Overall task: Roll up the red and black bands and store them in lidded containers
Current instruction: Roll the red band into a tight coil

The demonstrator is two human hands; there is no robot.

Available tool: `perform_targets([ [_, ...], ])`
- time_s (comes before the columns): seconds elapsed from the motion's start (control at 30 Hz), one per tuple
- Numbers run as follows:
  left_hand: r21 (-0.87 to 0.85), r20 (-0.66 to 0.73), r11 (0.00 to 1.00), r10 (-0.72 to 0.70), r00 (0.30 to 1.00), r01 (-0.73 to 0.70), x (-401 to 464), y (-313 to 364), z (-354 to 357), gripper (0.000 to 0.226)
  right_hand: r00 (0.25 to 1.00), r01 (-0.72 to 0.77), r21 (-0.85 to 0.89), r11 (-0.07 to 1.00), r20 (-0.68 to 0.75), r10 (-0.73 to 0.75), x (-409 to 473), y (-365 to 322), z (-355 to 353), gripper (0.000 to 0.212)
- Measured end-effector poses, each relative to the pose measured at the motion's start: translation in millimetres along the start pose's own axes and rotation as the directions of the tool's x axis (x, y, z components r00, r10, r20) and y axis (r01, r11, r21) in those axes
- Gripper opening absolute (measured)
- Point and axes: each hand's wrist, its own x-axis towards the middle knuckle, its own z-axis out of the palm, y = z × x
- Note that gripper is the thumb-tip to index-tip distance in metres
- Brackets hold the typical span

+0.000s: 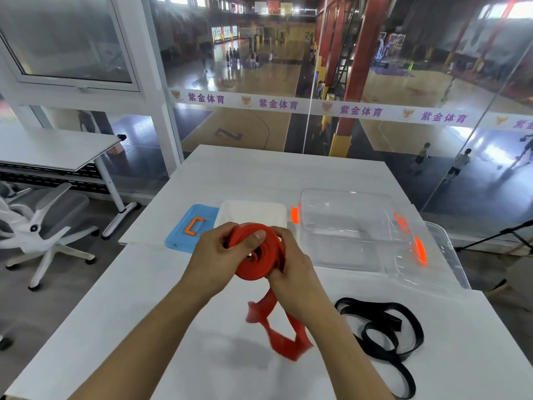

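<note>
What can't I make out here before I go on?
- Red band tail: motion-blurred in the head view, so its free length is unclear.
- Roll's far side: hidden by the left hand and right hand.
- White box interior: blocked by the hands.
- Black band: its near loop nearly reaches the bottom edge.

Left hand (215,256): held up in front, fingers curled, thumb pressed on top of the red band (261,252).
Right hand (291,262): just beside the left hand, fingers wrapped round the other side of the roll.
Arms: both bare, reaching forward, wrists close together.
</note>
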Motion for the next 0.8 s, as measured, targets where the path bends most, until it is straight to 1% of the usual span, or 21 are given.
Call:
perform_targets([
  [0.07, 0.013, -0.064, 1.000, 0.023, 0.998, -0.023, -0.5, -0.3, 5.0, 0.027, 0.999, -0.034, 0.063, 0.997, 0.002, 0.034, 1.9, -1.3, -0.3, 0.042],
  [0.1, 0.012, -0.086, 0.999, 0.032, 0.996, -0.031, -1.6, 0.8, 6.8, 0.025, 0.999, -0.041, 0.091, 0.995, 0.001, 0.041, 4.2, 0.1, -0.4, 0.044],
  [0.2, -0.034, -0.156, 0.998, 0.042, 0.987, -0.048, -4.3, 2.0, 9.7, 0.030, 0.998, -0.063, 0.203, 0.977, 0.033, 0.057, 7.0, 3.2, -0.2, 0.056],
  [0.27, -0.061, -0.214, 0.997, 0.036, 0.976, -0.050, -3.4, 2.9, 10.2, 0.024, 0.995, -0.085, 0.260, 0.962, 0.075, 0.067, 5.2, 3.1, 2.0, 0.058],
  [0.33, -0.075, -0.241, 0.995, 0.048, 0.969, -0.068, -2.5, 4.2, 10.9, 0.020, 0.988, -0.134, 0.300, 0.944, 0.112, 0.105, 3.8, 2.0, 2.8, 0.047],
  [0.43, -0.088, -0.260, 0.992, 0.061, 0.964, -0.087, -3.1, 8.6, 10.6, 0.027, 0.964, -0.246, 0.359, 0.900, 0.184, 0.190, 3.2, 3.6, -0.7, 0.021],
  [0.5, -0.086, -0.295, 0.993, 0.055, 0.954, -0.084, -1.3, 13.4, 9.2, 0.032, 0.953, -0.281, 0.374, 0.884, 0.220, 0.210, 1.1, 5.4, -1.6, 0.019],
  [0.53, -0.077, -0.312, 0.993, 0.059, 0.948, -0.087, 0.1, 15.5, 8.5, 0.033, 0.952, -0.278, 0.369, 0.887, 0.229, 0.203, 0.5, 6.8, -0.4, 0.023],
  [0.6, -0.071, -0.345, 0.993, 0.064, 0.936, -0.094, 3.0, 19.0, 6.5, 0.040, 0.954, -0.265, 0.291, 0.919, 0.221, 0.205, 0.0, 10.3, 6.0, 0.034],
  [0.67, -0.092, -0.365, 0.992, 0.050, 0.930, -0.089, 5.4, 20.6, 4.7, 0.051, 0.964, -0.256, 0.178, 0.950, 0.125, 0.236, -0.2, 14.9, 11.7, 0.042],
  [0.73, -0.128, -0.374, 0.988, 0.029, 0.927, -0.083, 6.0, 19.2, 4.5, 0.056, 0.977, -0.212, 0.106, 0.972, 0.003, 0.213, 0.4, 18.8, 14.0, 0.041],
  [0.8, -0.151, -0.384, 0.986, 0.011, 0.923, -0.075, 4.9, 17.0, 5.3, 0.060, 0.978, -0.206, 0.073, 0.976, -0.028, 0.208, -0.4, 22.4, 18.3, 0.051],
])
